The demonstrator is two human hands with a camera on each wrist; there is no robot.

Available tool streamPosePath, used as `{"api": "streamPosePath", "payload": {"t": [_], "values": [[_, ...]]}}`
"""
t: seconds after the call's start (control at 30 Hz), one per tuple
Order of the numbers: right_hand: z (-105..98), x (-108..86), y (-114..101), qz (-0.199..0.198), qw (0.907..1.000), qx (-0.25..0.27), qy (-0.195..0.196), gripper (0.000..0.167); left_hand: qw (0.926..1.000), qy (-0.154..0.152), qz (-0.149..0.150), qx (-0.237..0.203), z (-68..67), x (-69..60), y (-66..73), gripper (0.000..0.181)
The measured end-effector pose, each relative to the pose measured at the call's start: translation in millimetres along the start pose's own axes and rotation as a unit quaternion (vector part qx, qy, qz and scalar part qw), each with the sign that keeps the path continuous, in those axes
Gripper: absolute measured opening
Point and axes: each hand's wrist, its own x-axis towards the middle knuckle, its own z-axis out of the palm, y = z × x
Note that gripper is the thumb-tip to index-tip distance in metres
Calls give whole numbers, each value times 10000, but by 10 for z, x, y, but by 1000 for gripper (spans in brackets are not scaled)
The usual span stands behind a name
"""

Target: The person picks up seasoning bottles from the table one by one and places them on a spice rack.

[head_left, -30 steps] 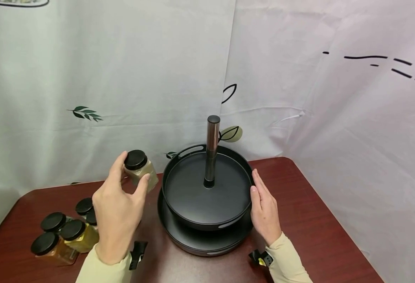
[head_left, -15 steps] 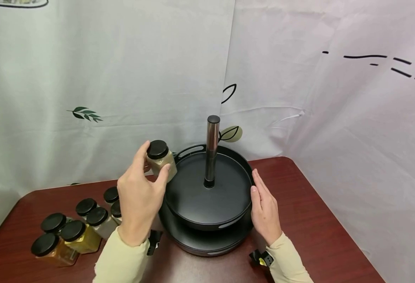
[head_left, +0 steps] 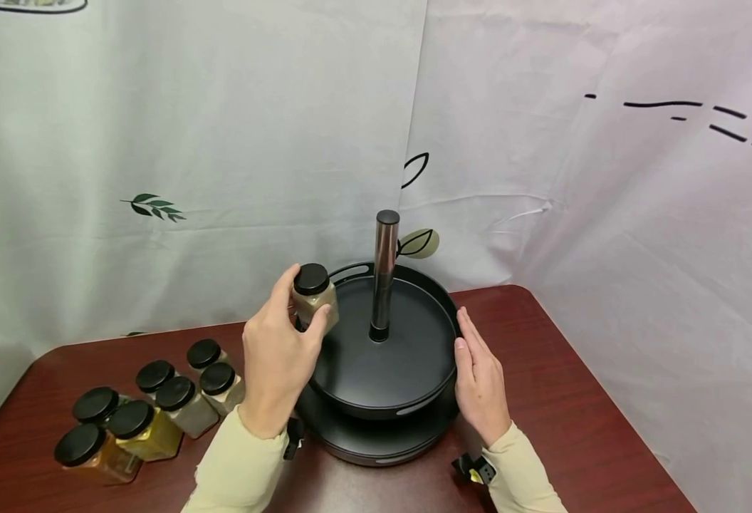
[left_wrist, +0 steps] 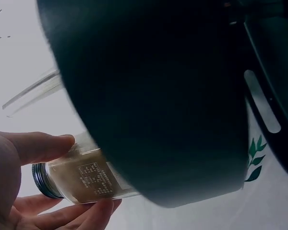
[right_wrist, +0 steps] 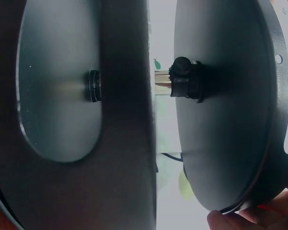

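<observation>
In the head view my left hand [head_left: 281, 349] holds a clear spice jar [head_left: 322, 311] of beige powder between thumb and fingers, its black lid tilted up. The jar is at the left rim of a black two-tier round rack [head_left: 350, 370]. A metal pole [head_left: 382, 278] rises from the upper tier. In the left wrist view, small print shows on the jar [left_wrist: 89, 175], and a dark tier [left_wrist: 153, 110] hides its base end. My right hand [head_left: 481, 385] rests with straight fingers against the right side of the upper tier. The right wrist view shows fingertips touching that tier's edge [right_wrist: 264, 191].
Several black-lidded spice jars [head_left: 145, 427] with orange, yellow and pale contents stand in a cluster on the left of the red-brown table [head_left: 562, 399]. A white patterned curtain [head_left: 254, 142] hangs close behind the table and rack.
My left hand has carried the spice jar rightward to the rack's left rim, rising and then dipping slightly. More jars on the table are uncovered. My right hand stays in place.
</observation>
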Motion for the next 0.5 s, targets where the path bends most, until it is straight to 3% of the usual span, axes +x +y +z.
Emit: {"api": "streamPosePath", "payload": {"t": [0.5], "values": [[2,5,-6,-1,10000,11,2,43,9995,-244,-177,108,114,-58,-120,62]]}}
